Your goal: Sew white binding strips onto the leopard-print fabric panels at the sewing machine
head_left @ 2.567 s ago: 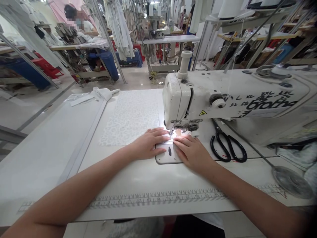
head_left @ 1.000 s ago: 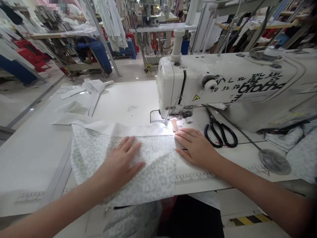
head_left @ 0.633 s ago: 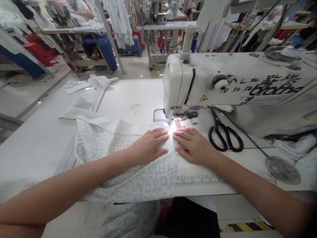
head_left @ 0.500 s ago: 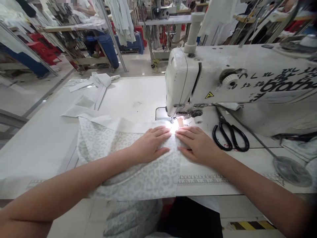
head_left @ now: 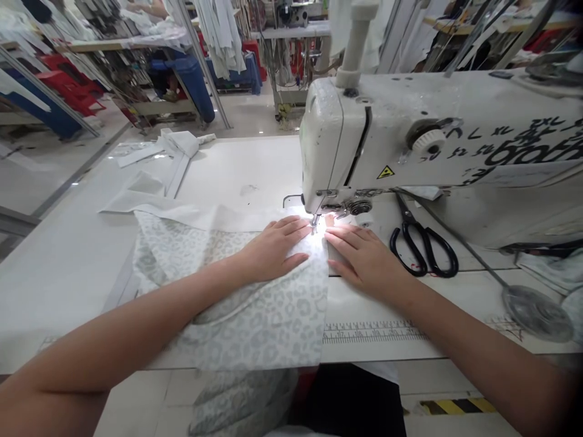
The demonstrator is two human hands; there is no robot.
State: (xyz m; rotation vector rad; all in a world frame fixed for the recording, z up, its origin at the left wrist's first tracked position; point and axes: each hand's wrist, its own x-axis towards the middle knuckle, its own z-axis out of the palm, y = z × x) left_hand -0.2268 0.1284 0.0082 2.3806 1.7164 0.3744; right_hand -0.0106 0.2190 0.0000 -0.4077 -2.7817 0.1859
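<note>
A pale grey leopard-print fabric (head_left: 255, 321) lies across the white sewing table (head_left: 237, 170), with a plain white layer (head_left: 191, 217) along its far edge. Its near part hangs over the table's front edge. My left hand (head_left: 273, 249) presses flat on the cloth, just left of the needle. My right hand (head_left: 367, 258) rests on the table, fingertips at the fabric's right edge. Between them, the needle and presser foot (head_left: 314, 222) of the Brother sewing machine (head_left: 364, 139) sit on the cloth, brightly lit. The feed area is hidden under the fabric.
Black-handled scissors (head_left: 421, 249) lie right of my right hand. Beyond them are a round metal disc on a rod (head_left: 537, 312) and folded print fabric (head_left: 544, 270). White strips (head_left: 177, 149) lie at the table's far left. A co-worker's arm (head_left: 146, 7) shows at a distant table.
The fabric, once lying flat left of the machine, now runs under the needle. My left hand has come from the cloth's middle to near the needle. My right hand has eased slightly rightward.
</note>
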